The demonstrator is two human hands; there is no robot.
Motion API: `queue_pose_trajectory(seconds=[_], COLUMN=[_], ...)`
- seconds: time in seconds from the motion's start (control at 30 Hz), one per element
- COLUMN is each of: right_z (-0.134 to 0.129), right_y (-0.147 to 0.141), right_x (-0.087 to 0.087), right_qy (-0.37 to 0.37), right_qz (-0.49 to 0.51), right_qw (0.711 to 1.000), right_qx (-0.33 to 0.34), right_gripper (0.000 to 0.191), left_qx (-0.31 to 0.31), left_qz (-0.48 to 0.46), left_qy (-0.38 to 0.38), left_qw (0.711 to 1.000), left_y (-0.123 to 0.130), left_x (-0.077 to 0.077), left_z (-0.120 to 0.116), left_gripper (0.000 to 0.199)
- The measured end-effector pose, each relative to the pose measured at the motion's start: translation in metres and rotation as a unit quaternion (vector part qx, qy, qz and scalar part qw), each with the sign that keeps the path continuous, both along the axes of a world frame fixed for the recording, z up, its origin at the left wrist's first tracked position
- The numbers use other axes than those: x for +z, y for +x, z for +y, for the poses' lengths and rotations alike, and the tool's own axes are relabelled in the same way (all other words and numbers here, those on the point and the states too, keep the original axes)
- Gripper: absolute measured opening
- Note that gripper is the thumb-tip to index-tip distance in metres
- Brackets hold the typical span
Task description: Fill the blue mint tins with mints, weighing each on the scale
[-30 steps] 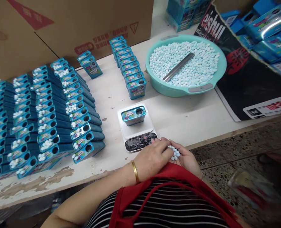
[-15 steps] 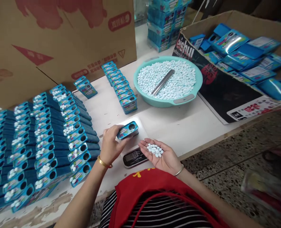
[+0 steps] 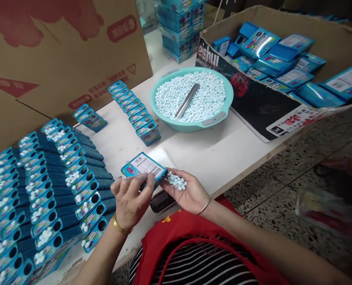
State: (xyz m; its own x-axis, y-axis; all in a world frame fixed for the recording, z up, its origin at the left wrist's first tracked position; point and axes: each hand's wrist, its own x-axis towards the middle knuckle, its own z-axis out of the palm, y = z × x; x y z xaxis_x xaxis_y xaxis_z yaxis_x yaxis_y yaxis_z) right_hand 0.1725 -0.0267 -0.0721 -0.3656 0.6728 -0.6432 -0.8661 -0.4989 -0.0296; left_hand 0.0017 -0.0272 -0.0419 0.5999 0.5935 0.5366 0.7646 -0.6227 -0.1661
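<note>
My left hand (image 3: 134, 200), with a gold bangle at the wrist, grips a flat blue candy box (image 3: 143, 164) on its side. The box's printed back faces up, and its right end tilts down by my right palm. My right hand (image 3: 192, 192) is cupped palm up under that end, holding a small heap of pale blue candies (image 3: 177, 182). Its fingertips are partly hidden by the box. Beneath both hands is a kitchen scale (image 3: 161, 202) with a white platform (image 3: 164, 157), partly covered.
A turquoise basin (image 3: 188, 126) of candies holds a metal tube (image 3: 188, 101). Rows of blue boxes (image 3: 88, 233), many with candies on top, fill the left. More boxes (image 3: 148, 132) line up mid-table. An open carton (image 3: 253, 114) of boxes stands right, a large carton (image 3: 60, 71) behind.
My left hand has lifted the box off the scale and tipped it over toward my right palm. My right hand now meets the box's end. The view has shifted to the right.
</note>
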Motion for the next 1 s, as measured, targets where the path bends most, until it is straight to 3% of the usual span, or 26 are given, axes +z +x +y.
queue_pose_trajectory(seconds=[0.23,0.37,0.5,0.67,0.73,0.87,0.9,1.0], right_z=[-0.001,-0.002,-0.006,-0.014,-0.017,-0.025,-0.028,-0.036], right_y=[0.000,0.001,0.010,0.029,0.034,0.039,0.039,0.040], right_x=[0.000,-0.003,-0.008,-0.013,-0.012,-0.010,-0.010,-0.011], right_qy=[-0.004,0.005,0.001,-0.007,-0.017,-0.036,-0.034,-0.032], right_qz=[0.001,0.004,-0.008,-0.030,-0.034,-0.036,-0.033,-0.027], right_qw=[1.000,1.000,1.000,1.000,0.999,0.999,0.999,0.998], right_qx=[0.000,-0.013,-0.011,0.001,0.004,0.011,0.016,0.037], right_gripper=[0.017,0.018,0.018,0.019,0.020,0.023,0.024,0.026], left_qx=[0.006,0.036,0.080,0.103,0.094,0.051,0.018,-0.083], left_qz=[-0.020,-0.096,-0.208,-0.230,-0.225,-0.199,-0.189,-0.138], left_qy=[-0.010,-0.107,-0.231,-0.287,-0.270,-0.147,-0.156,-0.294], left_qw=[1.000,0.989,0.947,0.924,0.932,0.967,0.969,0.942], left_y=[0.000,0.000,0.001,-0.003,-0.004,0.010,0.017,0.045], left_x=[-0.011,-0.017,-0.021,-0.031,-0.028,-0.009,-0.005,-0.005], left_z=[0.000,0.005,0.014,0.027,0.026,0.006,-0.002,-0.026], left_gripper=[0.032,0.034,0.029,0.031,0.036,0.050,0.048,0.031])
